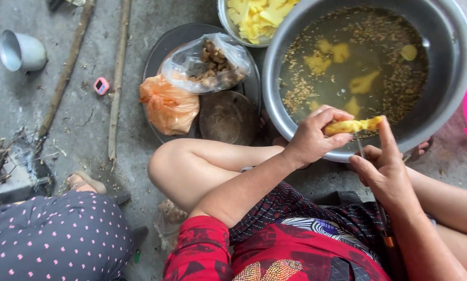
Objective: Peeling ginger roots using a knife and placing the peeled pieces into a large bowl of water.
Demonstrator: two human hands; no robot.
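Your left hand [311, 138] pinches the yellow ginger piece [353, 125] by its left end, over the near rim of the big metal basin [455, 78]. It lies lengthwise left to right. Your right hand [382, 166] is closed around a knife [359, 145], thumb on the free right end.

Both hands raised close together, forearms angled inward

The left hand [311, 138] curled its fingers [337, 115] shut in a pinch; the right hand [382, 169] gripped closed, thumb stretched upward

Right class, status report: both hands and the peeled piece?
Left hand grips yellow ginger piece. Right hand holds knife against it. Over steel basin of water, nothing blocking.
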